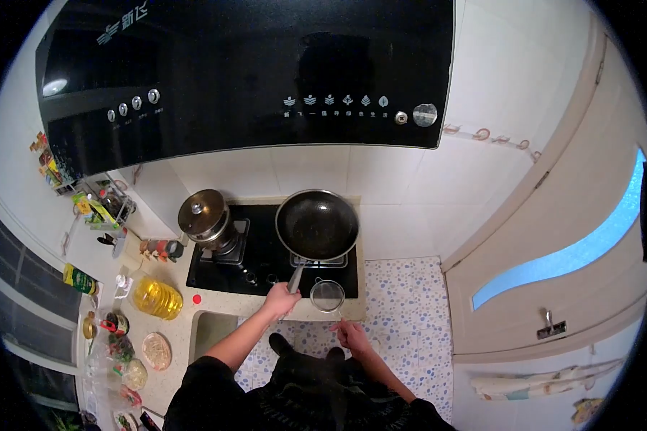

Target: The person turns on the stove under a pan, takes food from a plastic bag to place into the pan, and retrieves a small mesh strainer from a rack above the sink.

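Observation:
My left hand (283, 300) is wrapped round the handle of a dark wok (316, 228), which sits over the right burner of the black gas stove (266, 251). Lower right, the fingers of my right hand (351, 336) are closed on the thin handle of a round mesh strainer (328, 296). The strainer's mesh is level with the stove's front edge, just below the wok. Inside the wok I see a dark surface with a faint sheen. On the left burner stands a pot (207, 219) with a brown glass lid.
A black range hood (244, 79) hangs low above the stove. On the left counter stand an oil jug (157, 298), a plate of pale food (157, 351), spice jars (162, 249) and several bags. A sink (214, 330) borders my left arm; a door (553, 215) is right.

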`<action>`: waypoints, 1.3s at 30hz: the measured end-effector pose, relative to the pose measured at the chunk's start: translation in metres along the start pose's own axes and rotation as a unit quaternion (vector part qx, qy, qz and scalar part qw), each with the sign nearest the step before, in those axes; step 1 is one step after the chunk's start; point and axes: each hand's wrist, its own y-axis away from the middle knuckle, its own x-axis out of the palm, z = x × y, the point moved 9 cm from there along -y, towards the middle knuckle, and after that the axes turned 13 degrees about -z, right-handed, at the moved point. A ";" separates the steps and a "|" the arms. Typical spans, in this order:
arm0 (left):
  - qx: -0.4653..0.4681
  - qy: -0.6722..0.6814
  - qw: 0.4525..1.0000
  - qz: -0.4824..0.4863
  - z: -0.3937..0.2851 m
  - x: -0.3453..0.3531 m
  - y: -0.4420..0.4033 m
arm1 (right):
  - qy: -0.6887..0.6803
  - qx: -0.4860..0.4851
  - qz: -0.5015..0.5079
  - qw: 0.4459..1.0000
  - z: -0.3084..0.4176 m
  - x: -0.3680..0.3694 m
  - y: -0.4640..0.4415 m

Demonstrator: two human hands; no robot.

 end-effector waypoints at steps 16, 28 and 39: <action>-0.079 0.102 0.989 0.070 0.017 0.011 -0.002 | 0.031 -0.027 0.009 0.999 0.001 0.002 -0.008; -0.034 0.038 0.998 0.032 -0.001 0.000 -0.009 | 0.005 -0.006 -0.012 1.000 0.002 -0.002 -0.007; -0.047 0.053 0.997 0.038 0.005 0.005 -0.013 | 0.024 -0.038 0.003 0.999 0.008 0.002 -0.006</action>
